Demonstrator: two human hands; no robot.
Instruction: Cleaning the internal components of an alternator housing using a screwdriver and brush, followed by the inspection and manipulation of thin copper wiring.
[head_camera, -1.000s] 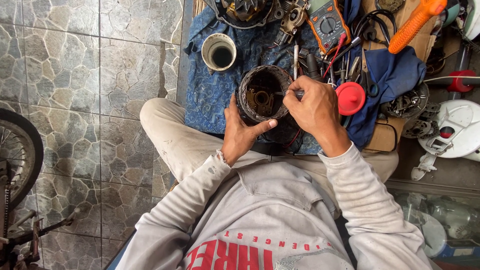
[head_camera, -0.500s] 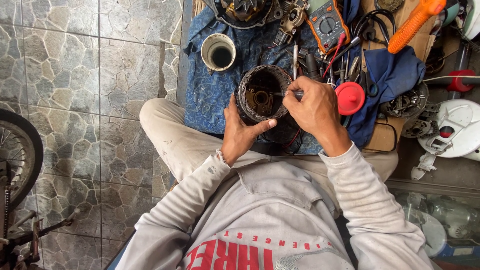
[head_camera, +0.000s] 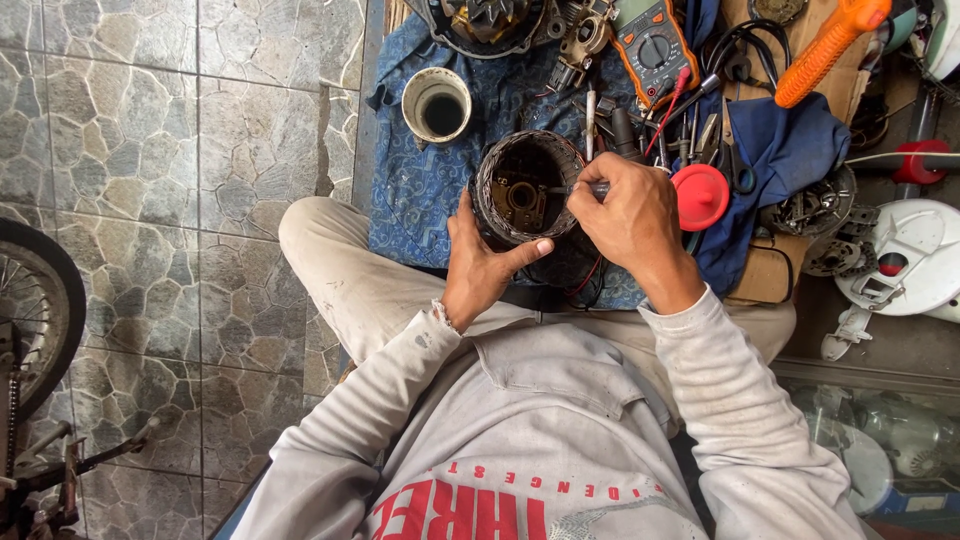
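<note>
Person seated cross-legged on the floor, grey long-sleeved sweatshirt with red lettering nearest the camera, pale worn trousers below it. Left hand (head_camera: 478, 268) cups the near side of the round dark motor stator with copper-wound rim (head_camera: 525, 190), thumb pressed along its lower edge, fingers wrapped under and out of sight. Right hand (head_camera: 632, 215) is closed in a pinch on a thin metal-tipped tool (head_camera: 583, 188), its tip laid across the stator's right rim; what kind of tool cannot be told. The stator sits just ahead of the lap, on the near edge of the blue patterned cloth (head_camera: 420, 190) spread over the floor, open face up. Judged state of work: the part is already out of its housing and open, with a brass-coloured hub and bare metal showing in the hollow; the windings look intact and tightly packed, so work at the rim reads as under way, not finished; reassembly has not begun. Thin red and black leads trail from under the stator toward the lap. Textures: windings ribbed and dull, cloth soft and creased, floor of glossy grey irregular stone tile (head_camera: 150, 150). Just right of the right hand, a smooth red plastic round cap (head_camera: 700, 196). Farther out, a grimy white cup with dark inside (head_camera: 436, 104), an orange-edged multimeter (head_camera: 652, 45), loose steel tools, a dark blue rag (head_camera: 790, 150), an orange tool handle (head_camera: 825, 48). Far left, a spoked wheel with black tyre (head_camera: 35, 310).
</note>
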